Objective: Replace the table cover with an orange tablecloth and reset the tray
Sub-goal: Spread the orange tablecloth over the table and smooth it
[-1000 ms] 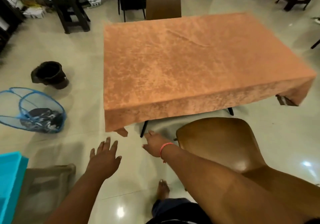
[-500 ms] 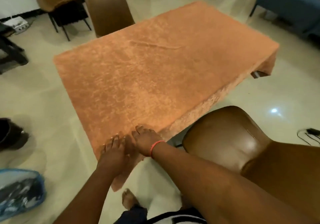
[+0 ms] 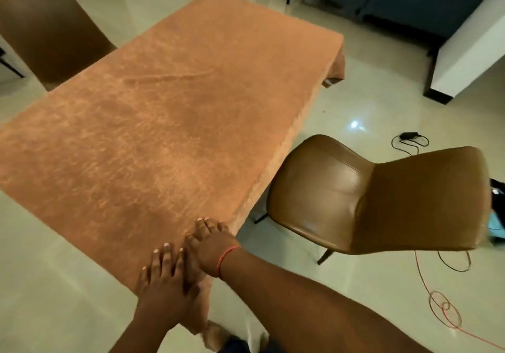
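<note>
Pressing: left hand (image 3: 164, 278) and right hand (image 3: 210, 246) are lying flat, fingers straight, on the near corner
Cloth: orange tablecloth (image 3: 169, 123) is covering the table
Seating: brown leather chair (image 3: 377, 196) is standing just right of the table
Tray: not showing

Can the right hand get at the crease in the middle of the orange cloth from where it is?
Probably yes. The right hand lies flat at the near corner of the orange tablecloth; bare cloth runs from it to the crease, though that is a long stretch forward.
</note>
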The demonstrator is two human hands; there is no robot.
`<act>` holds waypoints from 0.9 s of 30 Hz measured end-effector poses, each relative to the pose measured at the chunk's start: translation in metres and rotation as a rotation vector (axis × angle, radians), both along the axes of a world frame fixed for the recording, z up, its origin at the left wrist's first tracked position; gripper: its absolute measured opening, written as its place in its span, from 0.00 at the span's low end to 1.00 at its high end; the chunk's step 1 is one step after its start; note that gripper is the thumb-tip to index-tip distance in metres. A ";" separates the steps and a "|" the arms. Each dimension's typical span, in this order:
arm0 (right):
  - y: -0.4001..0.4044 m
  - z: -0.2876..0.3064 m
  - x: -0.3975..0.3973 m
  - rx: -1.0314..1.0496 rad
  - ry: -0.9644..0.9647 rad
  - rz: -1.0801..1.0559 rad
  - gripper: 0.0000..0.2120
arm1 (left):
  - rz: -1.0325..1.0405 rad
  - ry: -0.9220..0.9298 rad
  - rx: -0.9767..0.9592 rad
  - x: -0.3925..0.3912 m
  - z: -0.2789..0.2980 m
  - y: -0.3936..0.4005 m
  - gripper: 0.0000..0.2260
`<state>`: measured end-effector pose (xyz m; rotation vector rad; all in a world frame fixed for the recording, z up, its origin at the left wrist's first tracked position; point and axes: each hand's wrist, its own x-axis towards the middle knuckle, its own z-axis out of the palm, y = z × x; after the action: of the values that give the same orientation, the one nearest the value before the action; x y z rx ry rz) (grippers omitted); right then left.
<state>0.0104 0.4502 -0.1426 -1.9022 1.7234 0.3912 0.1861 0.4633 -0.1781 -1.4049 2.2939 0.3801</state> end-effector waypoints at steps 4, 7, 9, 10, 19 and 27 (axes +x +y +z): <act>0.006 0.002 -0.006 0.010 -0.007 0.024 0.25 | 0.012 -0.019 0.014 0.001 -0.009 0.005 0.44; 0.012 0.006 -0.009 0.027 0.008 0.040 0.25 | -0.011 -0.040 0.014 0.004 -0.013 0.011 0.45; 0.020 0.008 -0.009 0.035 0.023 0.051 0.25 | -0.028 -0.046 0.025 0.005 -0.013 0.018 0.45; 0.025 0.008 -0.008 0.037 0.026 0.057 0.25 | -0.052 -0.049 0.014 0.005 -0.015 0.022 0.45; 0.055 0.014 -0.010 0.048 0.006 0.052 0.24 | -0.005 -0.057 0.068 -0.002 0.008 0.045 0.51; 0.057 0.019 -0.005 0.012 0.010 0.043 0.26 | -0.051 -0.079 0.014 -0.010 0.027 0.038 0.32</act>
<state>0.0057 0.5075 -0.1234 -1.9344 1.6857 0.4273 0.1757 0.5009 -0.1515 -1.3274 2.2539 0.3187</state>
